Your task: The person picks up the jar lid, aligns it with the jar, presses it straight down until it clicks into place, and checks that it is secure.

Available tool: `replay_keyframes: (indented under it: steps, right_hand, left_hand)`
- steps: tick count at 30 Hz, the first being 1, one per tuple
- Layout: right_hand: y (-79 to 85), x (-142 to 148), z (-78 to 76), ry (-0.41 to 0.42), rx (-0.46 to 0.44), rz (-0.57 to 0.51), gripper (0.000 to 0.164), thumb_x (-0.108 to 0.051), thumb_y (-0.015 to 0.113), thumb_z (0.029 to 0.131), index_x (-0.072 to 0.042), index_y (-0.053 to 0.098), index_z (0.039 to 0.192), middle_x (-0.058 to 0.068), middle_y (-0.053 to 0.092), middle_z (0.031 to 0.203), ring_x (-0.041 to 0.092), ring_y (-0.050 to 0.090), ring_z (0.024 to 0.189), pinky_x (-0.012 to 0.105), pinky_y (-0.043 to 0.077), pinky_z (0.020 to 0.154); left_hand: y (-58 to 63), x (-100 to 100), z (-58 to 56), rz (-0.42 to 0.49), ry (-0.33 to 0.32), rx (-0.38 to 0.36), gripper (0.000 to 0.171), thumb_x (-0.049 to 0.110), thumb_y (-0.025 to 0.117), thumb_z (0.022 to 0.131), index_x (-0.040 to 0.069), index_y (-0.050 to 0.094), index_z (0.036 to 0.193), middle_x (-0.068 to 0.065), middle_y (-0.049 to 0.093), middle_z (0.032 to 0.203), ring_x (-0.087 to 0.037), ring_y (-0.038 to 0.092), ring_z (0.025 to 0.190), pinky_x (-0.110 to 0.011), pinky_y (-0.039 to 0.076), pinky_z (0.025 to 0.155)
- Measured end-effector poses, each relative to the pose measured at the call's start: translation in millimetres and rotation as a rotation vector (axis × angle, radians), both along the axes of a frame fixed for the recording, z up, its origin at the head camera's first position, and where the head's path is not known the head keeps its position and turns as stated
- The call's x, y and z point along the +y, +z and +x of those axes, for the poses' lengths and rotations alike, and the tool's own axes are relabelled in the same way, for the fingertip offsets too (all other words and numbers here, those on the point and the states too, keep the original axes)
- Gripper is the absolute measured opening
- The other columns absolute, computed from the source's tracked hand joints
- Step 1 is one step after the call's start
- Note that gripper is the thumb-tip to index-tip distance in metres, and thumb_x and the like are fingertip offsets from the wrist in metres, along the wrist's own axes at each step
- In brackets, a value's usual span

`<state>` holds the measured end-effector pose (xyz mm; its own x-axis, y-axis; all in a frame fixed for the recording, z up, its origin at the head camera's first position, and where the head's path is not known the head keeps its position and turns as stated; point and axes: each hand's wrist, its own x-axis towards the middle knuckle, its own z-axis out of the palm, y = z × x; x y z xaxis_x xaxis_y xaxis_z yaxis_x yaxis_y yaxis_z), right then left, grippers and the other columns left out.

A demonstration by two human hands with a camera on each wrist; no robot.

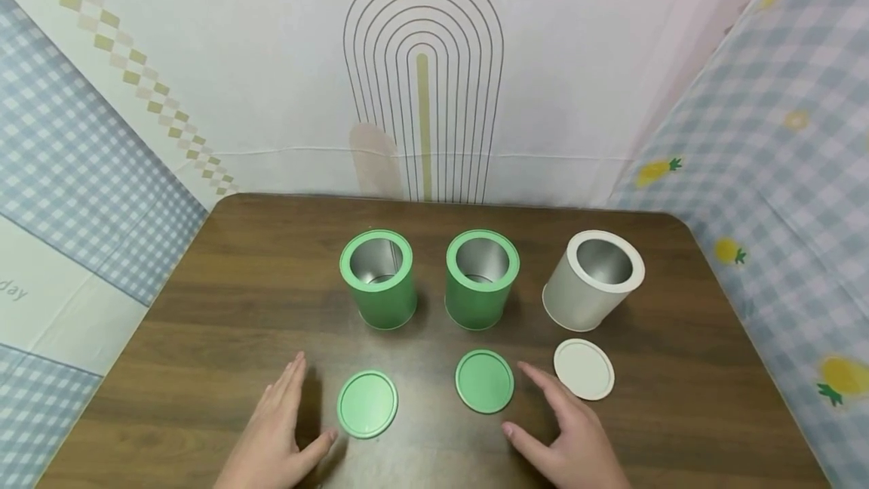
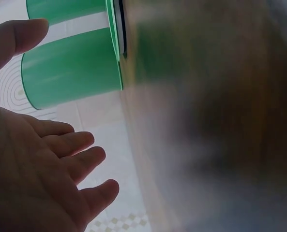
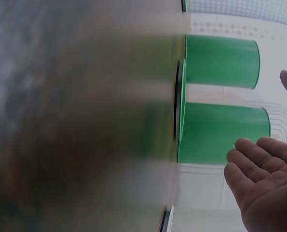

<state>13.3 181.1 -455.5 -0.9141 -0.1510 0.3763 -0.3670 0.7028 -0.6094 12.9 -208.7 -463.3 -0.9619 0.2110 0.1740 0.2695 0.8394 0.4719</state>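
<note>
My left hand (image 1: 271, 432) is at the left of a green lid (image 1: 367, 404), thumb apart from straight fingers, holding nothing. Between the middle green lid (image 1: 485, 381) and the white lid (image 1: 584, 369) is my right hand (image 1: 570, 432), its fingers extended and thumb spread, also without anything in it. Behind the lids stand three uncovered cans: a left green can (image 1: 387, 304), a middle green can (image 1: 475, 304) and a white can (image 1: 573, 296). Both wrist views show the palm, with the left hand (image 2: 51, 164) and the right hand (image 3: 266, 181) clear of the green cans.
All of this lies on a brown wooden table (image 1: 271, 270) with rounded far corners. A white patterned cloth (image 1: 292, 81) hangs behind it, and blue checked cloth (image 1: 801, 195) drapes along the right side. The cans stand in a row near the far edge.
</note>
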Motion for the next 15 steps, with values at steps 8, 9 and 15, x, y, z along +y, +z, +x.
replay_keyframes:
  steps: [8, 9, 15]
  right_hand:
    - [-0.4, -11.9, -1.1, 0.017, -0.034, 0.027, 0.075, -0.028, 0.090, 0.072, -0.020, 0.058, 0.140, -0.010, 0.062, 0.135, 0.016, 0.061, 0.120, 0.008, 0.034, 0.100]
    - [-0.9, -13.3, -1.5, 0.024, -0.037, 0.028, 0.076, -0.029, 0.090, 0.073, -0.021, 0.057, 0.141, -0.011, 0.062, 0.135, 0.016, 0.061, 0.121, 0.008, 0.034, 0.100]
    - [-3.5, -22.9, -6.1, 0.073, -0.053, 0.014, 0.077, -0.027, 0.090, 0.074, -0.024, 0.055, 0.142, -0.010, 0.061, 0.136, 0.016, 0.062, 0.121, 0.017, 0.043, 0.101]
  left_hand:
    - [1.2, 4.6, -2.0, -0.014, -0.015, -0.045, 0.102, 0.039, 0.083, 0.079, -0.007, 0.030, 0.152, -0.025, 0.036, 0.156, -0.044, 0.038, 0.140, -0.069, 0.036, 0.104]
    - [1.3, 4.7, -2.2, -0.019, -0.014, -0.052, 0.102, 0.039, 0.083, 0.079, -0.007, 0.030, 0.152, -0.025, 0.036, 0.156, -0.044, 0.038, 0.141, -0.069, 0.035, 0.104]
    - [1.5, 6.0, -5.2, -0.058, -0.010, -0.072, 0.098, 0.039, 0.081, 0.081, -0.007, 0.032, 0.152, -0.023, 0.037, 0.156, -0.041, 0.038, 0.142, -0.066, 0.034, 0.108]
